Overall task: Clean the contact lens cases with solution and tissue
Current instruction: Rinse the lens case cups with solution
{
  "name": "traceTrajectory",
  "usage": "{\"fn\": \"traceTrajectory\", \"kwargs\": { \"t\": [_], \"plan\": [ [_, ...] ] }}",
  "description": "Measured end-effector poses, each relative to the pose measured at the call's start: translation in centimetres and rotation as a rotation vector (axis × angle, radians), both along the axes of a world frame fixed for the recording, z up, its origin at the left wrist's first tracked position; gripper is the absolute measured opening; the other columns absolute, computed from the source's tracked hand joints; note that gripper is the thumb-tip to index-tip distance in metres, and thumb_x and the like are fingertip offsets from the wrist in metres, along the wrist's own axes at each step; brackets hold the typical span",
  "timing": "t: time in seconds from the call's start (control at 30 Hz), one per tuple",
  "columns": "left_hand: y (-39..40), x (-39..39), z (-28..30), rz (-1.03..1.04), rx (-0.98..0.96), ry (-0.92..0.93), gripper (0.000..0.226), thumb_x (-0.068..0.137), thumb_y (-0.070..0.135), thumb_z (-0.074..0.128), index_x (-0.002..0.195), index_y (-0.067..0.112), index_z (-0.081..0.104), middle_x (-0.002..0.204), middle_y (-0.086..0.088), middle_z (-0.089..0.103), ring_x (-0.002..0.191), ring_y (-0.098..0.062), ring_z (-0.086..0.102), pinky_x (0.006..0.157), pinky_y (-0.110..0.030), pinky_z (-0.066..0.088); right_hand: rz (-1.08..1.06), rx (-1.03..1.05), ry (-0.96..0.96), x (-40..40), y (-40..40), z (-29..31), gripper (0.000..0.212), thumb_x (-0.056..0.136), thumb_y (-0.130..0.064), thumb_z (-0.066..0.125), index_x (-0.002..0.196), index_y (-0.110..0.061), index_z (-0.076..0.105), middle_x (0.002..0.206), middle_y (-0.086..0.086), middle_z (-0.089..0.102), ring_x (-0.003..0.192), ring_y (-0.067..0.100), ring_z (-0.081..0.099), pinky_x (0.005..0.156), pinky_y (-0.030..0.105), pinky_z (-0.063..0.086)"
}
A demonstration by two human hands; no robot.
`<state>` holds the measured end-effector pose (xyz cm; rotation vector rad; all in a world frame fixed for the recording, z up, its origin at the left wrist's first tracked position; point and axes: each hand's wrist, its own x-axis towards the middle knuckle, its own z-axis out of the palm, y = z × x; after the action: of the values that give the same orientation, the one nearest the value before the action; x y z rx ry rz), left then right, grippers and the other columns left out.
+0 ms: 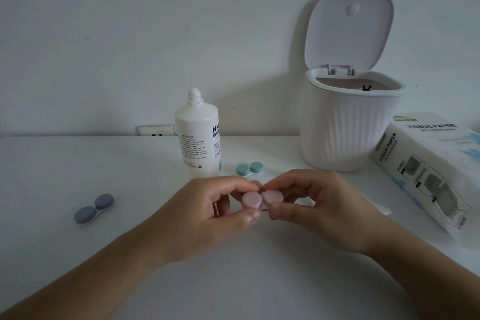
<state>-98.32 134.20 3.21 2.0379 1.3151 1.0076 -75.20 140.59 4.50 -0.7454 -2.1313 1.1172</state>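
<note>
Both hands pinching the pink lens case, held just above the worktop

Left hand (207,205) has thumb and fingers closed on the left cap, right hand (311,202) same on the right cap of the pink lens case (261,199); both caps on. Solution bottle (198,135) upright right behind the hands, cap off, nozzle bare. Teal lens case (250,169) lies closed just right of the bottle base; blue-grey lens case (94,208) closed, well apart at left on the worktop (78,163). White ribbed bin (348,132) back right, lid flipped up. Tissue paper pack (426,166) lies beside the bin at the right edge. White sheet (384,209) partly hidden under the right hand, likely tissue, can't confirm
</note>
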Motion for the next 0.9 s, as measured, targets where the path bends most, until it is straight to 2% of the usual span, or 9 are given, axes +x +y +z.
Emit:
{"fn": "traceTrajectory", "kwargs": {
  "t": [0.07, 0.17, 0.27, 0.4, 0.5, 0.57, 0.67, 0.8, 0.9],
  "plan": [
    [0.11, 0.13, -0.13, 0.081, 0.036, -0.046, 0.038, 0.07, 0.057, 0.078, 0.105, 0.046, 0.067, 0.084, 0.025, 0.069, 0.052, 0.0, 0.044, 0.051, -0.011, 0.037, -0.014, -0.008, 0.005, -0.06, 0.02, -0.06, 0.022, 0.08, -0.018, 0.083, 0.099, -0.026, 0.076, 0.094, -0.01, 0.078, 0.079, 0.004, 0.07, 0.076, 0.013, 0.052],
    [0.35, 0.02, -0.43, 0.152, 0.085, -0.075, 0.032, 0.068, 0.056, 0.082, 0.085, 0.033, 0.068, 0.056, 0.019, 0.054, 0.047, -0.002, 0.036, 0.047, -0.012, 0.031, -0.013, 0.002, -0.017, -0.15, 0.01, -0.17, 0.022, 0.08, -0.019, 0.083, 0.1, -0.024, 0.076, 0.094, -0.012, 0.078, 0.078, 0.005, 0.07, 0.076, 0.013, 0.052],
    [0.32, -0.34, -0.45, 0.11, 0.048, -0.059, 0.028, 0.075, 0.055, 0.077, 0.089, 0.031, 0.07, 0.051, 0.01, 0.039, 0.049, -0.005, 0.034, 0.049, -0.015, 0.031, -0.007, 0.0, -0.026, -0.13, 0.0, -0.17, 0.023, 0.08, -0.02, 0.082, 0.102, -0.023, 0.076, 0.096, -0.016, 0.077, 0.08, 0.006, 0.071, 0.076, 0.014, 0.052],
    [0.11, -0.44, 0.02, 0.032, 0.009, -0.015, 0.019, 0.084, 0.048, 0.07, 0.095, 0.033, 0.069, 0.054, 0.015, 0.045, 0.051, -0.004, 0.037, 0.053, -0.011, 0.033, -0.008, -0.011, -0.025, -0.03, 0.08, -0.25, 0.022, 0.08, -0.019, 0.082, 0.101, -0.023, 0.076, 0.096, -0.019, 0.077, 0.08, 0.004, 0.071, 0.076, 0.013, 0.052],
    [0.07, 0.09, 0.07, 0.065, 0.047, -0.025, 0.022, 0.077, 0.052, 0.074, 0.089, 0.034, 0.068, 0.052, 0.02, 0.047, 0.048, -0.004, 0.034, 0.05, -0.013, 0.031, -0.007, -0.015, -0.016, -0.1, 0.1, -0.3, 0.023, 0.079, -0.019, 0.083, 0.101, -0.024, 0.076, 0.097, -0.015, 0.077, 0.08, 0.004, 0.071, 0.076, 0.012, 0.052],
    [0.06, 0.32, 0.05, 0.098, 0.074, -0.037, 0.025, 0.072, 0.051, 0.082, 0.084, 0.033, 0.068, 0.05, 0.017, 0.045, 0.046, 0.0, 0.037, 0.049, -0.011, 0.03, -0.004, -0.003, -0.009, -0.15, 0.11, -0.36, 0.022, 0.079, -0.02, 0.083, 0.1, -0.025, 0.076, 0.095, -0.012, 0.078, 0.079, 0.004, 0.071, 0.075, 0.012, 0.051],
    [0.11, 0.33, -0.02, 0.055, 0.053, -0.082, 0.018, 0.077, 0.028, 0.088, 0.079, 0.028, 0.07, 0.049, 0.004, 0.041, 0.056, 0.018, 0.053, 0.053, -0.001, 0.034, 0.007, 0.008, -0.021, -0.16, 0.25, -0.63, 0.02, 0.08, -0.022, 0.084, 0.098, -0.026, 0.075, 0.091, -0.006, 0.077, 0.08, 0.007, 0.071, 0.076, 0.015, 0.052],
    [0.5, 0.03, -0.05, -0.026, -0.122, -0.202, 0.015, 0.073, 0.032, 0.087, 0.079, 0.033, 0.074, 0.065, 0.017, 0.066, 0.073, 0.017, 0.061, 0.063, -0.006, 0.042, 0.032, 0.015, -0.024, -0.18, 0.36, -0.86, 0.023, 0.079, -0.021, 0.084, 0.098, -0.029, 0.073, 0.089, -0.005, 0.077, 0.08, 0.008, 0.071, 0.077, 0.015, 0.052],
    [0.78, -0.18, 0.0, -0.054, -0.219, -0.268, 0.016, 0.069, 0.035, 0.085, 0.081, 0.031, 0.075, 0.079, 0.02, 0.074, 0.078, 0.012, 0.064, 0.067, -0.015, 0.048, 0.047, 0.027, -0.026, -0.17, 0.33, -0.93, 0.024, 0.079, -0.022, 0.084, 0.098, -0.031, 0.074, 0.09, -0.006, 0.077, 0.08, 0.006, 0.071, 0.077, 0.015, 0.053]
  ]
}}
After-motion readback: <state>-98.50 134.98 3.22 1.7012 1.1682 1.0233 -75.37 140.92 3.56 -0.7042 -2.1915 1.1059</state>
